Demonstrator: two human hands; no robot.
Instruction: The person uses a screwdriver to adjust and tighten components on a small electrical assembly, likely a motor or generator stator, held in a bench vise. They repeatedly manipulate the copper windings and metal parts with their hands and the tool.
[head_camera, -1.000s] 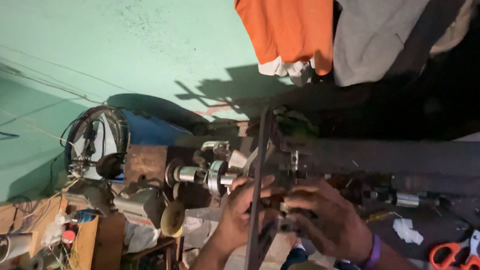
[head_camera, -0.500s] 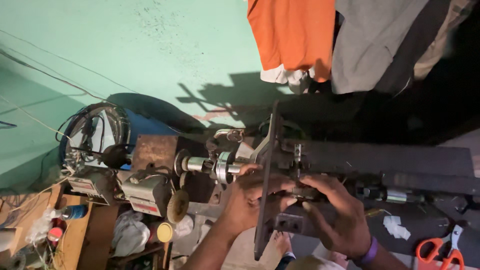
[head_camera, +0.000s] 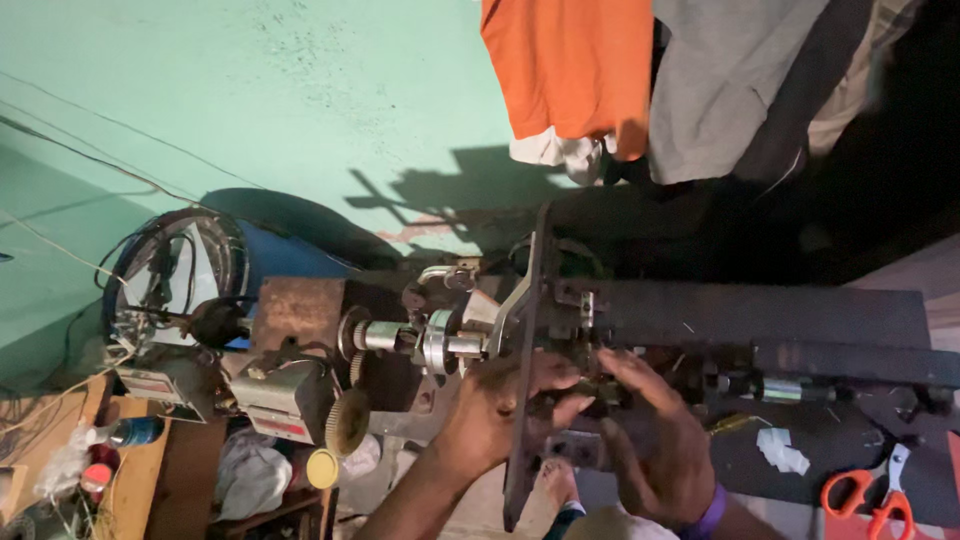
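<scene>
A dark metal machine frame (head_camera: 760, 320) lies across the view, with a flat upright plate (head_camera: 528, 380) at its left end. A silver shaft with collars (head_camera: 430, 342) sticks out from the plate toward the left. My left hand (head_camera: 500, 410) wraps its fingers around the plate's edge near a small part (head_camera: 590, 388). My right hand (head_camera: 655, 440), with a purple band on the wrist, has its fingers spread and touches the same small part from the right side. What exactly sits between the fingertips is hidden in shadow.
Orange-handled scissors (head_camera: 870, 495) lie at the lower right beside a crumpled white scrap (head_camera: 782, 450). A motor with a toothed wheel (head_camera: 300, 395), a blue drum (head_camera: 250, 260) with coiled cables and a cluttered wooden shelf (head_camera: 130, 470) stand on the left. Orange and grey clothes (head_camera: 640, 70) hang against the green wall.
The view has drifted so the machine sits more to the right and lower. Both hands stay at the plate; my right hand has opened its fingers slightly over the small part.
</scene>
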